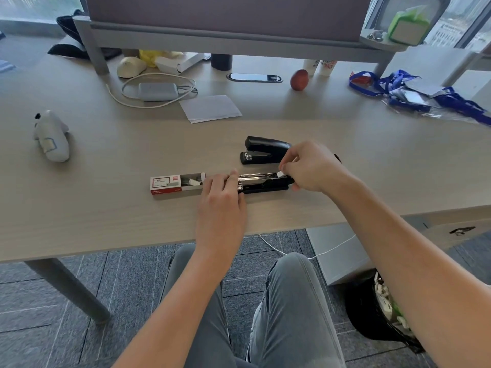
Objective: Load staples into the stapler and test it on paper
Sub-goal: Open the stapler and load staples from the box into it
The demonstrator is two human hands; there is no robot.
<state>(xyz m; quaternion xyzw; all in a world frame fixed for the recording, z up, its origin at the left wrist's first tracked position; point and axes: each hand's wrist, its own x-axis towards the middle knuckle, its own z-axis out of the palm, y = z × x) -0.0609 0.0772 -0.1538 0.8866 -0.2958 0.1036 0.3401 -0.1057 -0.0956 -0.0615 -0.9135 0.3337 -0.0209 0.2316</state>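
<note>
A black stapler (265, 183) lies opened flat near the desk's front edge, its shiny metal staple channel facing up. My left hand (221, 200) presses on the stapler's left end. My right hand (309, 167) pinches a small white piece at the channel's right end. A red and white staple box (175, 184) lies open just left of my left hand, with staple strips showing inside. A second black stapler (264, 150) stands closed right behind. A sheet of white paper (210, 108) lies further back on the desk.
A white plush toy (50, 135) lies at the left. A grey charger with a white cable (158, 91), an apple (299, 79) and blue lanyards (414, 92) sit along the back. A black bin (377, 312) stands on the floor at the right.
</note>
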